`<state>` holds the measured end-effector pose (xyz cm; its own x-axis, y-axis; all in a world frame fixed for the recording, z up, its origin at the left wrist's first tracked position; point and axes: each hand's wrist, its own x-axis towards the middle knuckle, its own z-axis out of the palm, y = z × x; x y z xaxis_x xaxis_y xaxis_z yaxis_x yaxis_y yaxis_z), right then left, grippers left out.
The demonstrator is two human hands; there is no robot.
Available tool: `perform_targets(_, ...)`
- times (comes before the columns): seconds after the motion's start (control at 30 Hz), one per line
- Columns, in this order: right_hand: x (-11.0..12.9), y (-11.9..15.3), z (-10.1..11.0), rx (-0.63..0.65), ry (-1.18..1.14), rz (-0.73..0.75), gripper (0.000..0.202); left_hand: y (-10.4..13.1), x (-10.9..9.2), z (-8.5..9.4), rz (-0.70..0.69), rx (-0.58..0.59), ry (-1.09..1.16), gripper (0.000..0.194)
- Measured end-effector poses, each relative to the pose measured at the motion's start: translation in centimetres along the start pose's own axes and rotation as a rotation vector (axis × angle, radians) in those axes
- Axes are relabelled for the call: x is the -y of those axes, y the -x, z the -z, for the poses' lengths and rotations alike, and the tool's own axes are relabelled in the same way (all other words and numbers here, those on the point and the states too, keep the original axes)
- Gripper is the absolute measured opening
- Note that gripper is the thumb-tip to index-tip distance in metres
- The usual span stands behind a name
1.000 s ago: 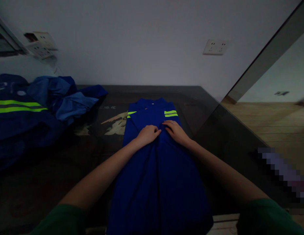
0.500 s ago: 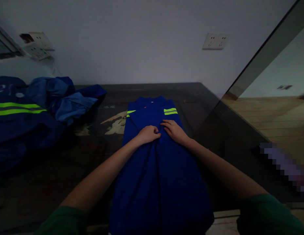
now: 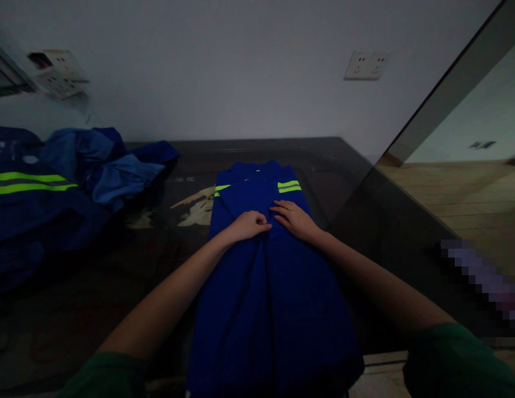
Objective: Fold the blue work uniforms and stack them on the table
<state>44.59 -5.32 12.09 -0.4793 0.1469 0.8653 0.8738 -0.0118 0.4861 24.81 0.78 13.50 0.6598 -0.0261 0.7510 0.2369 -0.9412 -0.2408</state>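
A blue work jacket (image 3: pixel 307 298) with yellow-green reflective bands lies lengthwise in front of me, its collar at the far end and its sides folded inward. Near its middle, my left hand (image 3: pixel 251 225) is closed, thumb and fingers curled together on the fabric by the centre fold. My right hand (image 3: pixel 296 220) rests just beside it on the jacket, fingers stretched out and slightly apart. The two hands almost meet. Fabric under both palms is hidden, and the jacket's near end reaches the bottom of the view.
The jacket is on a dark glossy table (image 3: pixel 360 182) with a printed picture. Crumpled blue garments (image 3: pixel 45 215) with reflective stripes are heaped at the left. A wall with sockets (image 3: pixel 366 65) stands behind. A blurred-out object (image 3: pixel 481 276) sits at the table's right edge.
Both hands stay at nearly the same spot on the jacket; my left hand has shifted very slightly to the left. The jacket's folds look almost unchanged.
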Motion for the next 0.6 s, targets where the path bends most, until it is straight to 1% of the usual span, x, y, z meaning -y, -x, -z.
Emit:
perform_targets(0.13, 0.0, -0.1, 0.1, 0.026, 0.025, 0.000, 0.038, 0.2, 0.3, -0.3, 0.028, -0.060, -0.006, 0.018)
perform_targets(0.23, 0.5, -0.2, 0.3, 0.026, 0.038, -0.012, 0.037, 0.3, 0.7, -0.5, 0.006, -0.115, 0.040, 0.014)
perform_targets(0.4, 2.0, -0.6, 0.5, -0.001, -0.047, 0.011, 0.039, 0.6, 1.4, -0.9, -0.029, -0.134, 0.236, 0.033)
perform_targets(0.5, 2.5, -0.9, -0.1, 0.013, -0.089, 0.015, 0.038, 1.5, 1.3, -1.2, -0.060, -0.172, 0.180, 0.033)
perform_targets(0.6, 2.6, -0.8, -0.9, 0.004, -0.076, 0.009, 0.038, 3.5, 0.7, -1.3, -0.159, -0.236, 0.024, 0.027)
